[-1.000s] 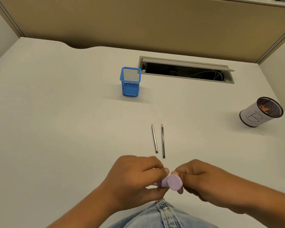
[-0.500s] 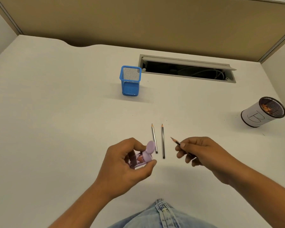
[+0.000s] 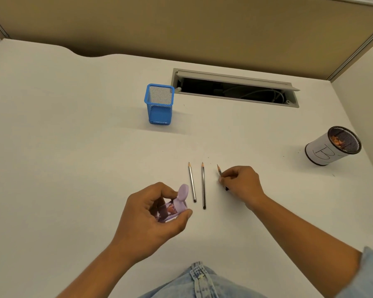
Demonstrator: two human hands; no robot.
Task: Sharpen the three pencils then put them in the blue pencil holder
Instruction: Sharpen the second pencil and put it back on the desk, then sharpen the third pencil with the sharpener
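Three pencils: two (image 3: 192, 182) (image 3: 203, 185) lie loose, side by side, nearer than the blue pencil holder (image 3: 159, 104); the third pencil (image 3: 219, 171) is pinched in the right hand (image 3: 240, 182). The left hand (image 3: 153, 214) grips one purple sharpener (image 3: 174, 206).

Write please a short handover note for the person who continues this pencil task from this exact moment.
Left hand: closed around the purple sharpener, lid flipped open, just above the desk.
Right hand: pinching the third pencil, low at the desk, beside the other two.
Two pencils lie side by side, tips pointing away; all three tips look sharp.
Blue pencil holder stands further back and looks empty.
White cup at far right holds shavings.
Done: sharpening, apparently. Left: put all three pencils in the holder.
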